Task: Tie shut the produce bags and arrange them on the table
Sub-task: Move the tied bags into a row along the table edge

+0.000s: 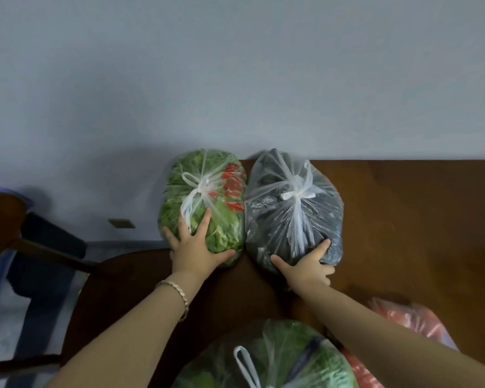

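Two knotted clear plastic bags stand side by side, touching, at the far left corner of the brown table (403,219). The left bag of leafy greens (221,231) shows red print, and my left hand (193,247) lies flat against its near side with fingers spread. The right bag of dark produce (272,219) has my right hand (305,266) pressed on its near lower side, fingers spread. Close to me lies another bag of greens (277,357) with a loose white handle. A reddish bag (415,323) lies at the right, partly hidden by my right forearm.
A pale wall rises right behind the table's far edge. Left of the table, a dark wooden chair (34,236) stands over a blue-striped floor covering. A rounded dark wooden surface (118,289) lies under my left forearm.
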The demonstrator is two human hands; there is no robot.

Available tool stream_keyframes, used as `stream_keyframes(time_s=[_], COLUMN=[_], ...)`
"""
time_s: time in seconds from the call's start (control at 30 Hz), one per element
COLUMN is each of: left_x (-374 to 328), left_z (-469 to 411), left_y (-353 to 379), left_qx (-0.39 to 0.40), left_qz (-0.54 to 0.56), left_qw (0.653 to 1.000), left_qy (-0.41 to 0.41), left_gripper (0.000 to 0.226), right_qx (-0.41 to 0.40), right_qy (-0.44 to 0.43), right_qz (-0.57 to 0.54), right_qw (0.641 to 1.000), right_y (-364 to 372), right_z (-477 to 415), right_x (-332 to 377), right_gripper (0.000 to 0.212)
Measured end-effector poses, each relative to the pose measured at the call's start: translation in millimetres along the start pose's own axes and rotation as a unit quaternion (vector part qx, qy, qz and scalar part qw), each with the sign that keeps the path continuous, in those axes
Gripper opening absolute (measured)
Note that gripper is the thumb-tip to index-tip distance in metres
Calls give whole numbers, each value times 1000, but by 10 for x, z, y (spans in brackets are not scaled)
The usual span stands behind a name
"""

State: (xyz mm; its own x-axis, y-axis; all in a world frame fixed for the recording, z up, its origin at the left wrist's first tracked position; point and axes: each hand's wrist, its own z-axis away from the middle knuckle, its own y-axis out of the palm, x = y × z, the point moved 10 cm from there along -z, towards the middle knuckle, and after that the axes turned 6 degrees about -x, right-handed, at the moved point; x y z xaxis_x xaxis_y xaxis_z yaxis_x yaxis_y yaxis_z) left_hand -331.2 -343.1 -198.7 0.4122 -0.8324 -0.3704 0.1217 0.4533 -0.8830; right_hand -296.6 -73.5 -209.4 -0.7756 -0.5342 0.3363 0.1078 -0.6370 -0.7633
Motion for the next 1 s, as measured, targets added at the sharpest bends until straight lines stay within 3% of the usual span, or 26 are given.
stream_keyframes(time_s=[0.17, 0.27, 0.3, 0.37, 0.47, 0.53, 0.63, 0.73, 0.9, 1.0], left_x=[-229, -610, -716, -861, -862, -812, -739, -689, -627, -551], left_z=[285, 902, 1134, 1661, 2209, 2401, 2528, 2611, 2719, 2731], left_y=[-241, -280, -251, -218, -147, -83, -56, -120, -207, -303], left_qx=[25, 79, 106, 155, 135, 94, 50, -4, -51, -103], left_qz=[-130, -119, -92, -41, -169, -249, -226, -127, -38, 17], left_qw=[991, 988, 986, 979, 959, 946, 963, 987, 997, 994], left_qy=[-5, 60, 88, 125, 183, 183, 139, 99, 52, 23], left_gripper=[88, 74, 76, 88, 90, 75, 42, 18, 34, 33], right_qx=[85, 120, 110, 63, 26, 45, 48, 44, 38, 52], right_qy=[-81, -237, -290, -353, -398, -415, -408, -403, -354, -372], right_qz=[36, 107, 111, 105, 156, 257, 381, 307, 207, 243], right_qw=[992, 958, 944, 928, 904, 872, 828, 861, 911, 894], right_y=[-159, -502, -638, -980, -1299, -1248, -1087, -1069, -1128, -1042], right_z=[124, 414, 501, 623, 658, 632, 547, 472, 266, 223], right_x=[63, 4, -31, -210, -598, -946, -1400, -1525, -1413, -1342], right_gripper=[111, 62, 42, 25, 31, 46, 69, 76, 71, 63])
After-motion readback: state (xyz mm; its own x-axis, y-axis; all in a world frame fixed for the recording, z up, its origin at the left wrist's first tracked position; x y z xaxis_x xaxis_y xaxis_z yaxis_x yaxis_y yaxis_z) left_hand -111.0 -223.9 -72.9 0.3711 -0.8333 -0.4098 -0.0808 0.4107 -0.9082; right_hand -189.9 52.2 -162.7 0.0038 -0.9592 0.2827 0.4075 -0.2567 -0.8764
